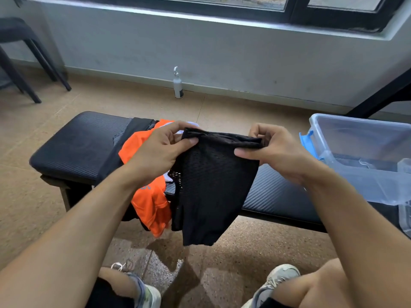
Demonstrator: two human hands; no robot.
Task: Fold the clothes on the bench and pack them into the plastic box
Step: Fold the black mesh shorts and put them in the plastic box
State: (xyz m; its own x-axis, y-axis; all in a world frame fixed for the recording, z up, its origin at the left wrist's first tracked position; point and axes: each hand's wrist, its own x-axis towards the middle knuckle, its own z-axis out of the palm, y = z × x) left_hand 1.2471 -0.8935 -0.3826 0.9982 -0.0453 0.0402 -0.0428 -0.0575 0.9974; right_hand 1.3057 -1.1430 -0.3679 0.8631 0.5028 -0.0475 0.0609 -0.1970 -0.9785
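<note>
Above the tabletop (73, 150), held up between both hands: black mesh shorts (213, 185), hanging free, lower hem dangling past the front edge toward the floor. Left hand (160, 152) pinching the waistband's left corner, thumb on the near face, fingers curled behind. Right hand (269, 147) pinching the right corner the same way, thumb pressed flat along the band. Each grip closed on cloth, neither spread.

Behind and below the left hand: an orange garment (151, 203) draped over the front edge, dark clothing beneath it and a bit of white showing, all unfolded. At the right end: clear plastic box (347, 174) with a blue latch, lid off, apparently little or nothing inside, though the clear walls make that hard to judge.

Step in hand, by the look of it: folding the first piece, shorts squared up by the waistband. Next move likely calls for bringing the two corners together to halve the shorts lengthwise, then folding the hem up before carrying the bundle right to the box. Slippery mesh, so a firm pinch needed.
</note>
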